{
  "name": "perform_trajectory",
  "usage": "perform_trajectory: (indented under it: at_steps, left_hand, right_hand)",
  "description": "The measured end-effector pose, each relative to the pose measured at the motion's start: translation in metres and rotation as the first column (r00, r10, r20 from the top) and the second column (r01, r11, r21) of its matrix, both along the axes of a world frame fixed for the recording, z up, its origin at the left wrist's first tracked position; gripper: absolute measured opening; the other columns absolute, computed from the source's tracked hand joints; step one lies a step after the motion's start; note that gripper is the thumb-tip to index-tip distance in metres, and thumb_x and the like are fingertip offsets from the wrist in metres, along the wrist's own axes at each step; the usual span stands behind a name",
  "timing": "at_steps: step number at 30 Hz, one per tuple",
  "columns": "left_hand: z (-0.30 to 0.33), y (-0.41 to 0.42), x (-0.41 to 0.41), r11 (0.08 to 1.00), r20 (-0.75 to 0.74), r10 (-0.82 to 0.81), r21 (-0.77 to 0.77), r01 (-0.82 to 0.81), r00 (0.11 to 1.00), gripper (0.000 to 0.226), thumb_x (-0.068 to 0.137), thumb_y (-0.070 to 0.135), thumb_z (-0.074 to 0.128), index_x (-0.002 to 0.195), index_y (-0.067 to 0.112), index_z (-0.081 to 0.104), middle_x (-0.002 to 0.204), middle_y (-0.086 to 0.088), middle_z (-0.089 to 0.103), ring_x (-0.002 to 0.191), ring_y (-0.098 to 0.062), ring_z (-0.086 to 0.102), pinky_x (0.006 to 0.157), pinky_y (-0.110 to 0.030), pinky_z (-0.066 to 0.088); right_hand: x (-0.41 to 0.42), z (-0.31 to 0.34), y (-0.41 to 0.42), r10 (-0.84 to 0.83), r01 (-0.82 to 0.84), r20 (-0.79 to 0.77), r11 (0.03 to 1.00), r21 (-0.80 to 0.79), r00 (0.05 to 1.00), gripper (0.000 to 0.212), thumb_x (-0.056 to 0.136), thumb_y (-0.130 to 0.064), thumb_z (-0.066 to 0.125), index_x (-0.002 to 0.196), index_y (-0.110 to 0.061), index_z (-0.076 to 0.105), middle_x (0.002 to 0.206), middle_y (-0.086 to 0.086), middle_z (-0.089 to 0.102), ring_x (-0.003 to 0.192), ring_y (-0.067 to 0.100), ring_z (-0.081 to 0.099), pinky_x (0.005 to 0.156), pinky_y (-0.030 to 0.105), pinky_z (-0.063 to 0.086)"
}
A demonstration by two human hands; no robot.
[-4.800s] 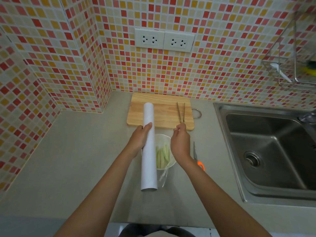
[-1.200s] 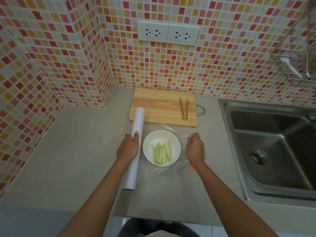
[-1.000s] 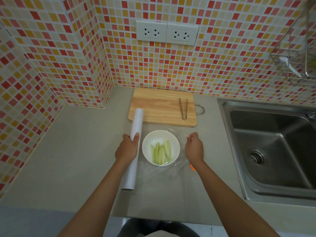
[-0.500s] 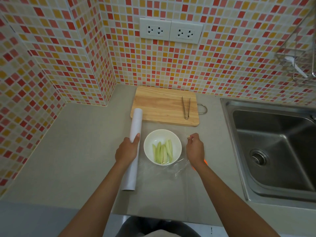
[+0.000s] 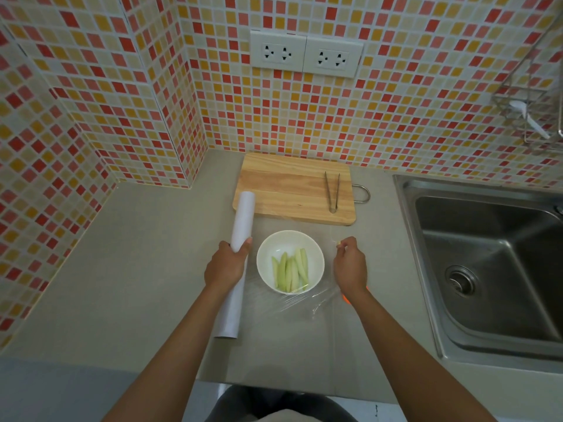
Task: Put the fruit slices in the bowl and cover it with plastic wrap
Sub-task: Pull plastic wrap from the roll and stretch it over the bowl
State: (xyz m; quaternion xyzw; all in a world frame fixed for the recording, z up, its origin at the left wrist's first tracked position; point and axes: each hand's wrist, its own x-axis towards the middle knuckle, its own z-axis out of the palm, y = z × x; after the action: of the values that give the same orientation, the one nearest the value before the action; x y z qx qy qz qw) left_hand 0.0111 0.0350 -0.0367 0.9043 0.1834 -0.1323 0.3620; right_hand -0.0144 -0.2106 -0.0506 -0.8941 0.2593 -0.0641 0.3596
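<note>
Film [image 5: 307, 300] stretches over the bowl [image 5: 265, 269] of fruit slices [image 5: 291, 271]: my left hand [image 5: 225, 268] grips the roll [image 5: 239, 239], my right hand [image 5: 350, 266] pinches the free edge taut.

cutting board [image 5: 289, 190] at wall | tongs [image 5: 332, 191] on its right end | sink [image 5: 487, 263] right | 2 sockets [image 5: 306, 53]

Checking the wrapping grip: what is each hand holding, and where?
Left hand grasps the wrap roll at mid-length; right hand pinches the plastic wrap at its free edge.
</note>
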Motion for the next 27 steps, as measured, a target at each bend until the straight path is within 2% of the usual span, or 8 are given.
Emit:
perform_trajectory:
  at_steps: [6,10,13,18,23,27]
  left_hand:
    - [0.0,0.001,-0.001,0.999,-0.011,0.003,0.053,-0.002,1.0,0.061,0.084,0.071,0.04,0.102,0.012,0.044,0.092,-0.003,0.053,0.081,-0.027,0.05,0.071,-0.034,0.037]
    - [0.0,0.0,-0.001,1.0,0.0,0.001,0.016,-0.001,1.0,0.062,0.083,0.072,0.042,0.104,0.013,0.043,0.095,-0.004,0.055,0.083,-0.027,0.054,0.07,-0.034,0.039]
    - [-0.002,-0.001,-0.001,1.0,0.003,0.016,-0.022,-0.016,1.0,0.06,0.087,0.069,0.035,0.106,0.013,0.042,0.102,-0.008,0.058,0.084,-0.026,0.055,0.071,-0.034,0.039]
    - [-0.005,0.002,0.003,1.0,-0.026,0.013,-0.007,-0.013,1.0,0.063,0.096,0.057,0.026,0.122,0.005,0.048,0.124,-0.017,0.057,0.109,-0.034,0.055,0.08,-0.036,0.036]
    - [-0.006,0.005,0.001,1.0,-0.015,-0.025,0.004,0.025,1.0,0.059,0.094,0.06,0.028,0.113,0.008,0.048,0.111,-0.013,0.06,0.086,-0.027,0.051,0.073,-0.034,0.037]
    - [-0.005,0.006,0.0,1.0,-0.005,-0.016,0.017,0.016,1.0,0.058,0.093,0.061,0.029,0.11,0.009,0.048,0.107,-0.012,0.06,0.083,-0.026,0.05,0.072,-0.034,0.038]
  right_hand:
    - [0.0,-0.004,0.002,-0.013,0.012,-0.021,0.999,-0.031,1.0,0.017,0.099,-0.014,0.038,0.103,-0.004,0.051,0.09,0.019,0.065,0.083,0.037,0.06,0.069,0.04,0.047]
    - [0.001,-0.009,0.003,-0.016,0.013,-0.052,0.997,-0.07,0.998,0.018,0.098,-0.015,0.038,0.104,-0.005,0.051,0.09,0.017,0.066,0.083,0.037,0.061,0.065,0.036,0.042]
    - [0.0,-0.015,0.007,-0.02,0.014,-0.066,0.996,-0.083,0.998,0.019,0.098,-0.015,0.038,0.104,-0.005,0.053,0.089,0.018,0.067,0.083,0.037,0.061,0.061,0.033,0.037]
    - [0.0,-0.022,0.009,-0.029,0.026,-0.054,0.998,-0.058,0.998,0.017,0.098,-0.016,0.039,0.1,-0.006,0.053,0.082,0.017,0.066,0.073,0.033,0.057,0.058,0.031,0.036]
    - [-0.002,-0.024,0.01,-0.032,0.032,-0.008,0.999,0.02,0.999,0.014,0.097,-0.016,0.041,0.1,-0.007,0.051,0.076,0.012,0.061,0.074,0.033,0.058,0.059,0.033,0.039]
    - [-0.006,-0.025,0.013,-0.065,0.06,0.057,0.994,0.09,0.996,0.014,0.097,-0.015,0.043,0.105,-0.008,0.052,0.077,0.003,0.055,0.072,0.025,0.052,0.062,0.031,0.037]
